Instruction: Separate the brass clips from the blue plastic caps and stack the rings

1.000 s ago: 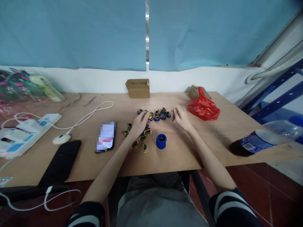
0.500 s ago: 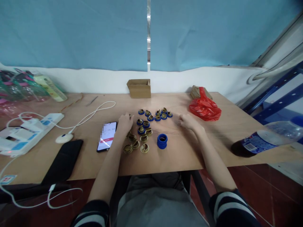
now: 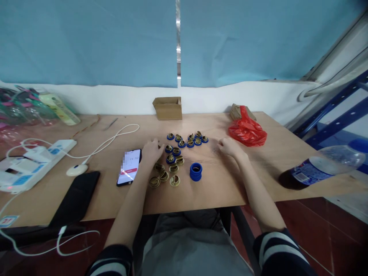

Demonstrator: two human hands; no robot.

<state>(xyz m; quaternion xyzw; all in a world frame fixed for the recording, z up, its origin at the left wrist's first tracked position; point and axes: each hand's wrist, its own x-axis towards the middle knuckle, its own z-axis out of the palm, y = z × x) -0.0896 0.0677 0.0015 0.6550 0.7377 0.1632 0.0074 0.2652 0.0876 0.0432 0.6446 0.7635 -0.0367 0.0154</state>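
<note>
On the left of the scattered parts, my left hand (image 3: pixel 153 151) rests low over the table with its fingers bent down. A small dark bit shows between thumb and fingers, too hidden to name. Beside it lie several round brass-coloured parts (image 3: pixel 174 180), each with a raised piece across it. Farther back, several similar parts wear blue rings (image 3: pixel 181 143). A short stack of loose blue rings (image 3: pixel 196 171) stands nearer to me. Right of the ringed parts, my right hand (image 3: pixel 228 147) sits on the table, fingers curled together around something small and clear that I cannot make out.
A lit phone (image 3: pixel 129 167) and a dark phone (image 3: pixel 75 198) lie left, near a white power strip (image 3: pixel 54 161) and cables. At the back stand a small cardboard box (image 3: pixel 169 108) and a red plastic bag (image 3: pixel 247 132). A cola bottle (image 3: pixel 313 170) lies on the right.
The view has shifted very slightly. My left thumb stands a little farther from the fingers. Both hands stay in nearly the same places, and the parts and rings have not visibly moved.
</note>
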